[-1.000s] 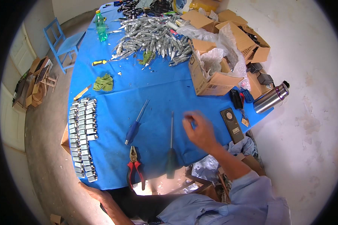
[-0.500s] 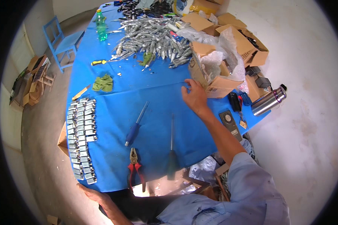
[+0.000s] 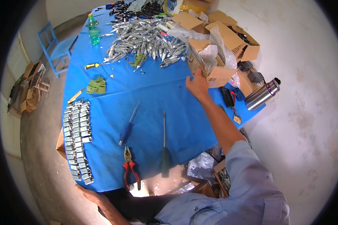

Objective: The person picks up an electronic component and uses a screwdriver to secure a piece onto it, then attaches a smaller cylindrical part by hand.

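Note:
My right hand reaches to the open cardboard box at the right of the blue-covered table. Its fingers meet the box's near left side, and the thumb stands apart; nothing shows in the grip. My left hand is low at the table's near left corner, fingers stretched out and partly hidden, holding nothing I can see. Close by it lie rows of small metal-cased parts. Between the hands rest a blue-handled screwdriver, red-handled pliers and a dark-handled screwdriver.
A heap of plastic-wrapped slim items covers the far table. A green bottle, a yellow-handled screwdriver and a green cloth are on the left. A steel flask lies at the right edge, near more boxes.
My right hand has moved farther forward, from beside the box to touching its side. The view has shifted slightly; my left hand stays by the table corner.

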A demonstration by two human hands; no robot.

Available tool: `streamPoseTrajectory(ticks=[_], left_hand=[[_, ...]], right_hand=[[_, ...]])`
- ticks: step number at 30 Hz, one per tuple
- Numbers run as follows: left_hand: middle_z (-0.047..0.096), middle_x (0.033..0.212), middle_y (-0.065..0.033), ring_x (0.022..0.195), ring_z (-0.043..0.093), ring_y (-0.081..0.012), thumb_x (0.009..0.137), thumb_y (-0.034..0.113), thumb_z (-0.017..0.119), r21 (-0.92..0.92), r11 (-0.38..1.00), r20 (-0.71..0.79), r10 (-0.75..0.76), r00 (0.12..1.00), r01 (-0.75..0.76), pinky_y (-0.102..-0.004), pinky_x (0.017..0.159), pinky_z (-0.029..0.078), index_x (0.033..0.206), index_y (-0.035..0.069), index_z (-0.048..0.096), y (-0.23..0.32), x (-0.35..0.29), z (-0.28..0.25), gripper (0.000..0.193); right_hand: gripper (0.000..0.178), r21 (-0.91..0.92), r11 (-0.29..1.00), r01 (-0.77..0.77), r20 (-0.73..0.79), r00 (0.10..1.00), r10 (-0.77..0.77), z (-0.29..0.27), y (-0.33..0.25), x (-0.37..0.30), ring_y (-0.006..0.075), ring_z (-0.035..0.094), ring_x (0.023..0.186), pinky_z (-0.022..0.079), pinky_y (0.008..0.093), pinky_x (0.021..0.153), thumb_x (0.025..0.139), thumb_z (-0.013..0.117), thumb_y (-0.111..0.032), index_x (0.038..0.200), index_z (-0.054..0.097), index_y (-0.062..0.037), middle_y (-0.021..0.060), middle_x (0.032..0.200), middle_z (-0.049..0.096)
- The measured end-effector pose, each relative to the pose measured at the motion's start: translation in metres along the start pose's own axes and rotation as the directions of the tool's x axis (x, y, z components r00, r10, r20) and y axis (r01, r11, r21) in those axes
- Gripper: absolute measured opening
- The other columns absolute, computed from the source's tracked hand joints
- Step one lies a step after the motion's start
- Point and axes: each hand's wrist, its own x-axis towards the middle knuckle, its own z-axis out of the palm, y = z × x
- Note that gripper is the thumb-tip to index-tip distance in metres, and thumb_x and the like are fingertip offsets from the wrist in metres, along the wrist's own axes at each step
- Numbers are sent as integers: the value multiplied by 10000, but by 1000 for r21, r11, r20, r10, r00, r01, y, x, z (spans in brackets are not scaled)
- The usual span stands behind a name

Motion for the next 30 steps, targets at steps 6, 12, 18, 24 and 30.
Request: streamPoseTrajectory(ticks=[6, 12, 18, 24, 30], left_hand=[[610, 1429, -285, 1231, 611, -389, 1054, 668, 429, 26, 997, -12, 66, 998, -66, -470, 1095, 465, 1471, -16, 592, -17, 17, -9, 817], [582, 1452, -232, 1241, 610, -329, 1059, 655, 458, 32, 999, 14, 38, 999, -39, -441, 1080, 497, 1497, -104, 498, 0, -1, -3, 877], [583, 1449, -238, 1237, 608, -331, 1058, 648, 459, -49, 997, 27, 67, 997, -65, -441, 1077, 494, 1495, -98, 509, -11, 8, -3, 865], [575, 1456, -230, 1247, 596, -319, 1063, 631, 465, -20, 997, -8, 72, 997, -72, -433, 1102, 467, 1503, -98, 500, -7, 5, -2, 852], [583, 1433, -230, 1229, 599, -320, 1062, 620, 481, -63, 995, -8, 77, 997, -77, -426, 1090, 475, 1495, -99, 506, -1, -1, 1, 840]], right_hand=[[731, -34, 991, -128, 67, 989, 130, -6, 8, 23, 413, 714, 1100, 547, 513, 980, 906, 697, -347, 1494, 428, -7, 162, 1241, 741], [752, 32, 994, -101, 60, 993, 99, 1, 10, 29, 379, 722, 1106, 551, 478, 987, 912, 687, -359, 1519, 429, 3, 149, 1202, 758], [642, 131, 991, -23, 55, 998, 16, 16, 5, 15, 369, 733, 1050, 560, 464, 957, 902, 694, -342, 1420, 555, 10, 151, 1146, 764], [469, 176, 984, -22, 85, 996, 7, 14, -4, 5, 354, 728, 1072, 563, 468, 950, 921, 677, -283, 1329, 646, -54, 153, 1172, 755], [336, 183, 979, 88, 103, 989, -108, 28, -17, 19, 346, 729, 1032, 573, 463, 900, 902, 679, -257, 1191, 732, -96, 155, 1139, 761]])
